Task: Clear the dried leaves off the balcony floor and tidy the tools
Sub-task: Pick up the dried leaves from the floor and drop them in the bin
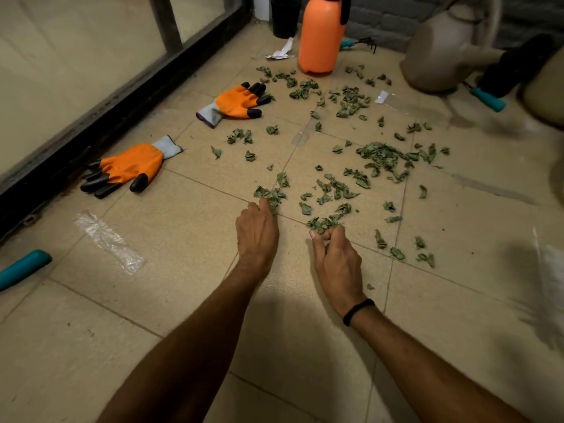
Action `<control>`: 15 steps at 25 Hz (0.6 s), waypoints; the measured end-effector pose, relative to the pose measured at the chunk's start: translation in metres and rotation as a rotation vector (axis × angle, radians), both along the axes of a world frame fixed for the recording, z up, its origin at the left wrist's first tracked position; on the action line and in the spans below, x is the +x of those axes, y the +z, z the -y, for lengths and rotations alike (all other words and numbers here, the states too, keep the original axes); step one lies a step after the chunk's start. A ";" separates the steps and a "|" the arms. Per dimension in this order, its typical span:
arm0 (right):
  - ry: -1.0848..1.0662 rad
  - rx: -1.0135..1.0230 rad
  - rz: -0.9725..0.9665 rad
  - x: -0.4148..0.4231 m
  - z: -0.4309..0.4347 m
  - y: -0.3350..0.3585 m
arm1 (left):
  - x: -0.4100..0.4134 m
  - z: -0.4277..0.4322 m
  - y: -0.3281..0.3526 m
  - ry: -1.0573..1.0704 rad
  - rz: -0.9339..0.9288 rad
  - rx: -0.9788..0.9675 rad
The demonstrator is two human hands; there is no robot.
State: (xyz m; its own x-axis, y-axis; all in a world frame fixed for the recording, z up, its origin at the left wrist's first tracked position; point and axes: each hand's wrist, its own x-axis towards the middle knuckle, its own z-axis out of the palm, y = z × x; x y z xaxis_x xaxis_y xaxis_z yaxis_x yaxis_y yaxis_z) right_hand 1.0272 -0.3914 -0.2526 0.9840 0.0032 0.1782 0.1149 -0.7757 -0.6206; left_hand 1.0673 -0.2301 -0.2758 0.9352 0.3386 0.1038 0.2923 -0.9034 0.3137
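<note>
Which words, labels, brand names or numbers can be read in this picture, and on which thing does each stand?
None can be read.
The orange spray bottle, the far glove and the near glove show no print.
The crumpled paper beside the bottle may carry print, but it is too small and blurred to read.

The floor (146, 319) is laid with square, speckled beige tiles set apart by thin dark joints. Along the left runs a dark, worn frame (166, 25) with pale frosted panes (61, 65), and its black bottom rail (91, 129) meets the tiles. A grey brick wall (387, 19) closes the far side. The light is dim and warm, and a soft shadow (283, 303) lies across the near tiles.
</note>
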 end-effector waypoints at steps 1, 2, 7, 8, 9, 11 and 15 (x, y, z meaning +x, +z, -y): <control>-0.016 -0.014 -0.005 0.004 0.005 -0.001 | -0.003 -0.001 0.000 -0.013 0.025 -0.030; -0.019 -0.023 -0.036 0.008 0.007 -0.001 | -0.008 -0.002 0.001 -0.020 0.059 -0.095; 0.076 -0.225 -0.165 0.022 -0.005 -0.006 | -0.024 -0.011 0.006 0.018 0.227 -0.361; 0.078 -0.177 -0.161 0.018 -0.009 -0.006 | -0.022 -0.013 0.006 0.012 0.235 -0.363; 0.081 -0.105 -0.158 0.013 -0.012 -0.005 | -0.018 -0.014 0.007 0.003 0.229 -0.356; 0.073 0.013 -0.138 0.007 -0.014 -0.003 | -0.009 -0.009 0.008 -0.023 0.148 -0.286; -0.052 0.032 -0.110 0.021 -0.004 0.000 | 0.003 0.001 0.006 -0.009 -0.012 0.026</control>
